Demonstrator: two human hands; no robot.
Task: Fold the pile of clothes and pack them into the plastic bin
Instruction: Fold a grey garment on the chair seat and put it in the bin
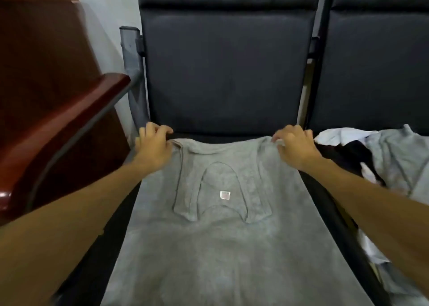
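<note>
A grey sleeveless top lies spread flat on the dark seat of a chair, its straps folded down over its body and a small white label showing in the middle. My left hand pinches the far left corner of the folded edge. My right hand pinches the far right corner. A pile of clothes, grey, white and black, lies on the neighbouring seat to the right. No plastic bin is in view.
A dark red wooden piece of furniture with a rounded edge stands close on the left. A grey metal chair frame rises between it and the seat. A second dark chair back stands at the right.
</note>
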